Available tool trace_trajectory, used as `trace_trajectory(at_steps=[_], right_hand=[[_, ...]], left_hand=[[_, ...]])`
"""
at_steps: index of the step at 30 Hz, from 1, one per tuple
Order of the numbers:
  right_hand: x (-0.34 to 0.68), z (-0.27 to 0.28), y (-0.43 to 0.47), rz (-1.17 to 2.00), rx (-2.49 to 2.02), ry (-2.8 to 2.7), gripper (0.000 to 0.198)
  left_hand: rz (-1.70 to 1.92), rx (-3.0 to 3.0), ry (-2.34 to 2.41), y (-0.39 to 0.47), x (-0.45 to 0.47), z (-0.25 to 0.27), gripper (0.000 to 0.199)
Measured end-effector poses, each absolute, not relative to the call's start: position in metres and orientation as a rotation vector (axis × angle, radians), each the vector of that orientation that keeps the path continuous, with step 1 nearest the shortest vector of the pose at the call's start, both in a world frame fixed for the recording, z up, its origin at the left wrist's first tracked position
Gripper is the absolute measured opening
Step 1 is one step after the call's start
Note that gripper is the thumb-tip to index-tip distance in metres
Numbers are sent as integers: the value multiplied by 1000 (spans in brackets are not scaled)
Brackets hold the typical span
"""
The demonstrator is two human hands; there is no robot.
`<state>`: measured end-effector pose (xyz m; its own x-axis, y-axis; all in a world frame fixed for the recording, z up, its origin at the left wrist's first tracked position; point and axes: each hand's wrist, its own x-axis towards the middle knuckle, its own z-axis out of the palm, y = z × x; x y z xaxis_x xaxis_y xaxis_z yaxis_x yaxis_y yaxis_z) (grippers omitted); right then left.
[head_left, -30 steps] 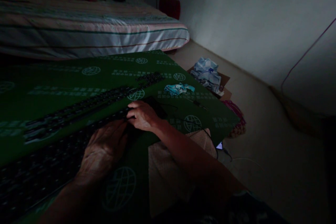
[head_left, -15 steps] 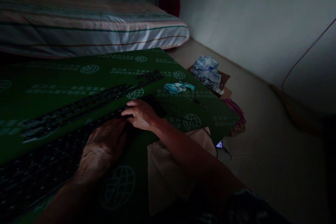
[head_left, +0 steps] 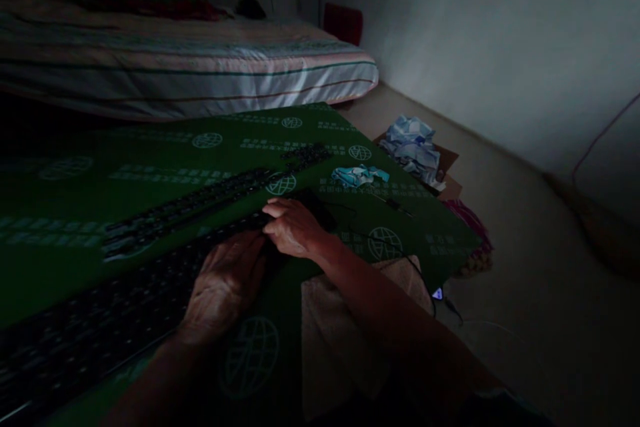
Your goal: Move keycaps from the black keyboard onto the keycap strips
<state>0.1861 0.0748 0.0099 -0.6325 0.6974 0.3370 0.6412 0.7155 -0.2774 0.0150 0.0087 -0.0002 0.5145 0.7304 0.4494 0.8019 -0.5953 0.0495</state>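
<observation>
My left hand (head_left: 225,280) lies palm down over the right end of a wide black array of small parts with pale specks (head_left: 120,300); its fingers are stretched out, their tips in shadow. Just beyond them, my right hand (head_left: 291,227) has its fingers bent and pressed together at the array's far end. Whatever they pinch is too dark to make out. A flat black object (head_left: 320,208) lies right behind the right hand. Farther back are narrow black strips (head_left: 185,210) and a heap of small black pieces (head_left: 307,155).
Everything lies on a green printed board (head_left: 240,137). To the right are a teal crumpled cloth (head_left: 359,175), a thin tool with a dark handle (head_left: 393,203) and a cable. A brown cloth (head_left: 330,340) lies under my right forearm. A bed (head_left: 200,80) stands behind.
The view has shifted, so the whole scene sits farther right and slightly lower. Both hands stay at the same end of the black array, with little change in pose.
</observation>
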Motion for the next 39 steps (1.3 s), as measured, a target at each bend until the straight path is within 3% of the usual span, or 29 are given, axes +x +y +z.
trace_trajectory(at_steps=[21,31,39], right_hand=[[196,16,58,278,-1080,-2612,23],[200,17,59,347,-1079,-2594,26],[201,15,59,396,-1071,-2577,24]], left_hand=[[-711,-2544,-1306,-6,15,-3,29],[-684,-2357,-1785,13,31,17,20],[-653,-2301,-1909,25,35,10,17]])
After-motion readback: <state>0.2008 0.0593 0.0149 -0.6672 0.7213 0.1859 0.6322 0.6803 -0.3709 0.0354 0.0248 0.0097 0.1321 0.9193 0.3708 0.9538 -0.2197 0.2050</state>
